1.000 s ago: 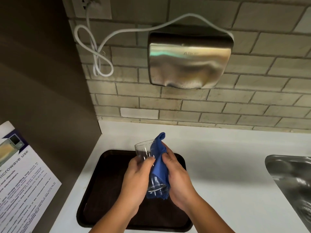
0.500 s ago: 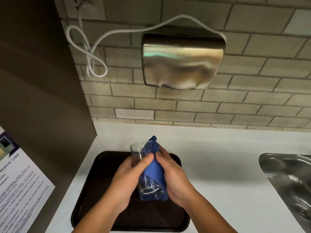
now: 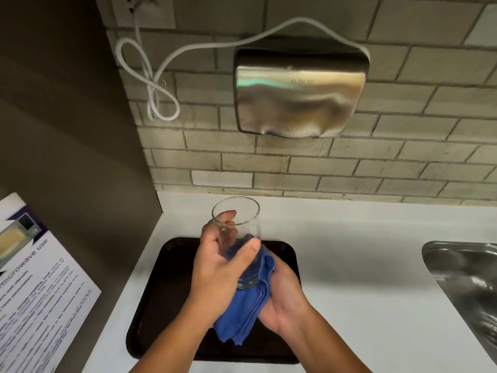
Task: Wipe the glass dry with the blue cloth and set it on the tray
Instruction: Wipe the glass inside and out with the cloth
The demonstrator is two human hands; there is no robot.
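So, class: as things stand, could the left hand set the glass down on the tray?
Probably yes: the left hand grips the glass directly above the dark tray, whose visible surface looks bare; only the blue cloth hangs beneath.

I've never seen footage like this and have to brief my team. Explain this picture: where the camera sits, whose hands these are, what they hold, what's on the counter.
There is no machine here. The camera is worn on a person's head and looks down at their own bare hands. The left hand grips a clear glass, tilted away. The right hand cups a blue cloth against the glass's base. Both are held above a dark tray on a white counter. A steel sink is at right, a hand dryer on the tiled wall, a printed notice at left.
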